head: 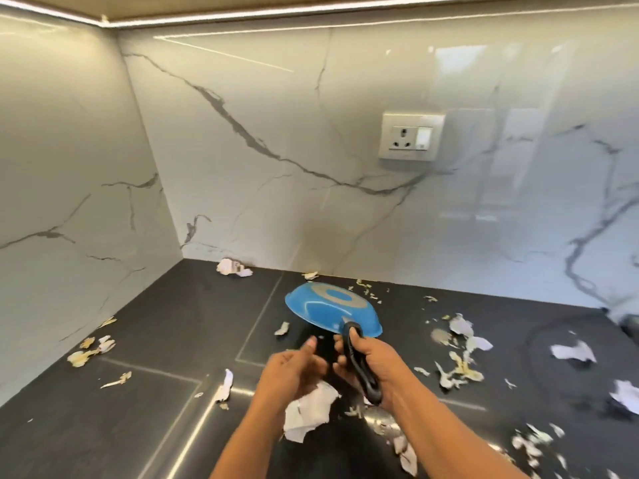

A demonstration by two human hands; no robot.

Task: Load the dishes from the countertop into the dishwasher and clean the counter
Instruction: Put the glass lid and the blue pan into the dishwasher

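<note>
Gripping the pan (332, 311) handle, the right hand (371, 361) is tipping it; left hand (294, 369) is hovering loose-fingered; keeping it level should avoid spills.

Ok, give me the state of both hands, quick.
Left hand: open, fingers relaxed, holding nothing.
Right hand: gripping the black handle of the blue pan, bottom-up.

My view takes in a kitchen corner where two glossy white marble walls (242, 140) with grey veining meet. A light strip (311, 10) glows along the top under a beige cabinet edge, its line mirrored in the polished stone. A silver socket (411, 135) with a switch sits on the back wall. Below runs my dark, matte tabletop (145, 340), crossed by thin pale seams.
</note>
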